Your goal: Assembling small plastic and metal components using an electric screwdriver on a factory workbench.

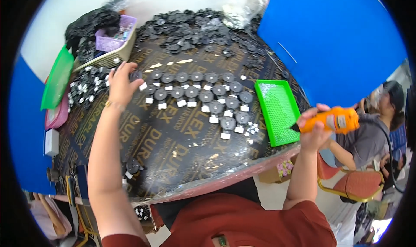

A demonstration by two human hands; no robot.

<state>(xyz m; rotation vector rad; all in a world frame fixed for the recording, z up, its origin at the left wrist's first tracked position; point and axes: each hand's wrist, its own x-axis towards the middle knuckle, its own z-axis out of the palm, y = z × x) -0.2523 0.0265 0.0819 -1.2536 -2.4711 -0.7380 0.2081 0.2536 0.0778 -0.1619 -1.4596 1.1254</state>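
Observation:
My left hand (120,84) reaches out over the dark printed tabletop (173,134) and closes on a black round part (136,75) at the left end of the laid-out rows. Those rows of black round parts (199,93), each with a small white block, run across the table's middle. My right hand (315,128) is raised off the table's right edge and grips an orange electric screwdriver (331,120), its black tip pointing left toward a green tray (278,110). A black cable hangs from the tool.
A large heap of black round parts (195,30) lies at the far side. A basket (113,48) with a purple box, a green lid (57,80) and small white-black parts (86,87) sit at left. Blue panels flank the table. Another person (372,125) sits at right.

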